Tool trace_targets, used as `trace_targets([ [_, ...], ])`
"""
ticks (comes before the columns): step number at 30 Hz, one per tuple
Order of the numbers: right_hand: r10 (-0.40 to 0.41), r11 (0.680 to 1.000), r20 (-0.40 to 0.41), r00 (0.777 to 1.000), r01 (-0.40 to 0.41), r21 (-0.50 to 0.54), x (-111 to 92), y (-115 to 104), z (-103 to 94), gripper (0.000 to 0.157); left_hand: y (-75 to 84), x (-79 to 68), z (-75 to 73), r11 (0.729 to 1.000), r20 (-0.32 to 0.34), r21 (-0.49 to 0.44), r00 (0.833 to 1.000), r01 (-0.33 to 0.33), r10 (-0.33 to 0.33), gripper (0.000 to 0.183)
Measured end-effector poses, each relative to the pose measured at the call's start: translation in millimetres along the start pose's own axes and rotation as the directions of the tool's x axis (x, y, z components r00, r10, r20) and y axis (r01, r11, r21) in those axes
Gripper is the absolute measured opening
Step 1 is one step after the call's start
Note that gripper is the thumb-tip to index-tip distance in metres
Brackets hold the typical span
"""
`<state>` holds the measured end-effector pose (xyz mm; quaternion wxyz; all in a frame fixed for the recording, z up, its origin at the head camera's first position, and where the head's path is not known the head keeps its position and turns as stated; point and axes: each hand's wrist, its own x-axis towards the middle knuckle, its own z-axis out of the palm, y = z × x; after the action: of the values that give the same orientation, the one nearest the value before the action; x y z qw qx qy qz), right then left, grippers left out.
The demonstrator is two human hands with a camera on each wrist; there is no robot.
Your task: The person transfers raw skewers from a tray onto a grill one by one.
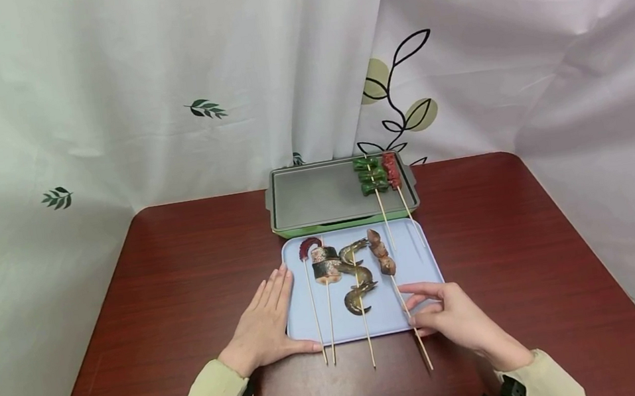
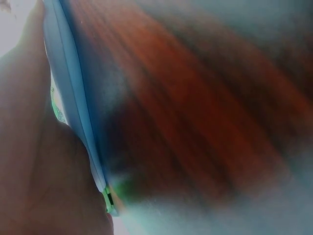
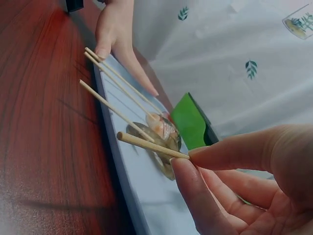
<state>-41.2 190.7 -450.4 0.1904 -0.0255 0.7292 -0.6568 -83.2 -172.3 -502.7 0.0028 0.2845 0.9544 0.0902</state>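
right grip: bare hand; narrow, with the stick of the brown-chunk skewer pinched between thumb and forefinger, the other fingers bent beneath.

brown-chunk skewer: held slantwise; chunks placed beyond the right grip and slightly to its left, over the tray; near stick end projected past the tray's front edge. whether the chunks are borne by the tray or lifted cannot be told.

left grip: bare hand; spread wide, fingers straight, laid along the left edge of the tray, thumb set at its front left corner beside the stick ends.

tray: pale blue, rectangular; placed between the two grips.

shrimp skewer: three grey-brown shrimps on one stick; laid on the tray, left of the right grip.

fish skewer: dark-and-pale-skinned pieces; placed between the shrimp skewer and the left grip.

dark red skewer: one curled piece; the nearest in the row to the left grip.

grey pan: green-sided; placed beyond both grips, just behind the tray.

green skewer and red skewer: side by side at the pan's right end, beyond the right grip; sticks extended over the tray.

tabletop: reddish-brown wood; seen around both grips.
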Motion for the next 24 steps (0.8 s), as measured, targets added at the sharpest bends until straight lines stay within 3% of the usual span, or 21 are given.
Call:
trace_targets([
  [12,-0.061,0.997,0.022,0.998,0.061,-0.045,1.4,-9.4,0.9,0.057,1.2,0.1,-1.4,1.000,-0.005,0.001,1.000,0.000,0.000,0.141],
  [24,-0.109,0.985,0.028,0.994,0.112,-0.130,9.8,-34.8,-1.5,0.057,2.4,-0.3,-4.3,1.000,-0.014,-0.020,1.000,-0.010,0.010,0.140],
])
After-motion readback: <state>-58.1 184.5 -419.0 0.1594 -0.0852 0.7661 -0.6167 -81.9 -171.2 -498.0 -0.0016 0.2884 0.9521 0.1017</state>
